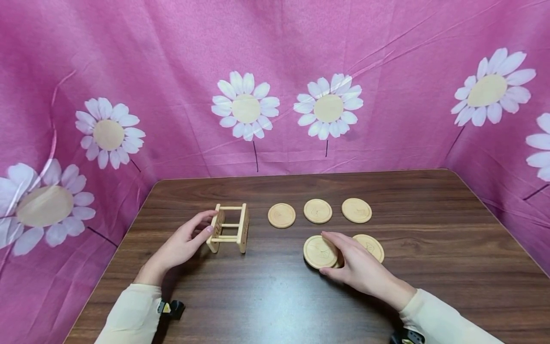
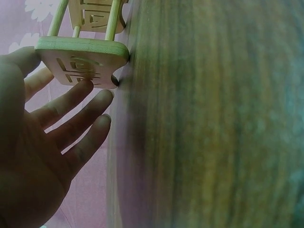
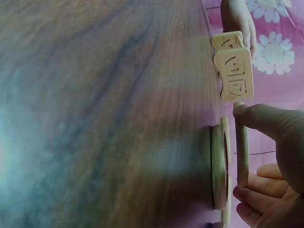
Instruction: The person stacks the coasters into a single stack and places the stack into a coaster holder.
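Note:
A small wooden rack (image 1: 227, 231) with carved side panels and round rails stands on the left half of the table. My left hand (image 1: 178, 246) touches its left panel, fingers fairly straight in the left wrist view. On the right, my right hand (image 1: 358, 267) holds a round wooden coaster (image 1: 319, 252) by its rim between thumb and fingers. The right wrist view shows this coaster (image 3: 242, 152) lifted on its own, above another coaster (image 3: 218, 166) on the table. Beside the hand lies a partly covered coaster (image 1: 373, 246).
Behind the right hand, a row of coasters lies flat: a left one (image 1: 281, 216), a middle one (image 1: 317, 211) and a right one (image 1: 356, 210). The dark wooden table (image 1: 249, 306) ends at a pink flowered cloth (image 1: 283, 48) at the back and sides.

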Demonstrator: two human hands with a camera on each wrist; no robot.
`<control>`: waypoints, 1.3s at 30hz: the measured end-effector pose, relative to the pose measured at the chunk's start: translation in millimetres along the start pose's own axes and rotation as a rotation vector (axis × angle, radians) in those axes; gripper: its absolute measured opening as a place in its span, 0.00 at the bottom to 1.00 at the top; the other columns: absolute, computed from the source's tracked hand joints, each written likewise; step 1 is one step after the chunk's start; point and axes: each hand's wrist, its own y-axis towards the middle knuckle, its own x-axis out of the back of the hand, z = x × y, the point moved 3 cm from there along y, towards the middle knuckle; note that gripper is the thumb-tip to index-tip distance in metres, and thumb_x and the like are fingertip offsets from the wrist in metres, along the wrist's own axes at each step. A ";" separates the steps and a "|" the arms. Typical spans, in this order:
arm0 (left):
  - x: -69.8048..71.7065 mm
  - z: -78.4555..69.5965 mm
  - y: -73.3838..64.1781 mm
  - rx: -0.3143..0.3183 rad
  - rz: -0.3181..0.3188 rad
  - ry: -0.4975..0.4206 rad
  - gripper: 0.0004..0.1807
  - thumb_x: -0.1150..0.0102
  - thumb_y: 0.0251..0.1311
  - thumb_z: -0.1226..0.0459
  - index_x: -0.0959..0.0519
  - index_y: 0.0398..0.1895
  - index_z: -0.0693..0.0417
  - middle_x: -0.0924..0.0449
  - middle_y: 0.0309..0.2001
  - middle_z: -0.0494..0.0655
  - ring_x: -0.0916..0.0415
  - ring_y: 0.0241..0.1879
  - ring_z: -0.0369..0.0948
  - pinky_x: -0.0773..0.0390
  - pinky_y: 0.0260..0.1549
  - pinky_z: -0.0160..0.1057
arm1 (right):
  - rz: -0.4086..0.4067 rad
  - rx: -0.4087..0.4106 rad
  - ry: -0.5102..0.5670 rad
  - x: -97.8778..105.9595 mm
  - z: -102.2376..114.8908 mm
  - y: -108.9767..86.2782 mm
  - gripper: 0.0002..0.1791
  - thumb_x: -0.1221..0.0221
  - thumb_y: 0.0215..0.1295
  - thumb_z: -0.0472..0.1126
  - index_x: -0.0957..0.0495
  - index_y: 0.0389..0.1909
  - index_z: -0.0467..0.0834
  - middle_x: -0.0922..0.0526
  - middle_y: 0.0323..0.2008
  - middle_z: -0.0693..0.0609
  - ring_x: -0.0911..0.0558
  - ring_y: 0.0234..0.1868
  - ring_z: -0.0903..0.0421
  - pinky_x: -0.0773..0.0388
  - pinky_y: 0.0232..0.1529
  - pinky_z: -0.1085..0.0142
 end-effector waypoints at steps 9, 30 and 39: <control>1.5 -1.7 -0.9 0.008 0.004 0.010 0.23 0.47 0.83 0.65 0.29 0.76 0.56 0.15 0.60 0.59 0.18 0.57 0.50 0.18 0.57 0.42 | -0.011 -0.013 -0.018 2.5 -4.8 -3.3 0.44 0.17 0.53 0.49 0.22 0.69 0.37 0.14 0.63 0.44 0.15 0.61 0.42 0.19 0.61 0.43; 1.5 -5.3 -1.8 0.028 0.007 0.023 0.23 0.48 0.83 0.64 0.29 0.77 0.55 0.16 0.61 0.60 0.18 0.57 0.51 0.18 0.58 0.44 | -0.003 -0.038 -0.028 -0.2 -12.5 -7.6 0.43 0.17 0.52 0.46 0.22 0.67 0.33 0.14 0.62 0.39 0.15 0.62 0.39 0.20 0.63 0.41; 0.5 -4.8 -0.6 0.012 0.009 0.022 0.23 0.47 0.83 0.65 0.29 0.76 0.56 0.16 0.61 0.60 0.18 0.57 0.51 0.18 0.58 0.44 | -0.007 -0.025 -0.037 0.0 -12.2 -8.6 0.42 0.17 0.52 0.45 0.22 0.66 0.33 0.14 0.62 0.39 0.15 0.62 0.40 0.20 0.63 0.41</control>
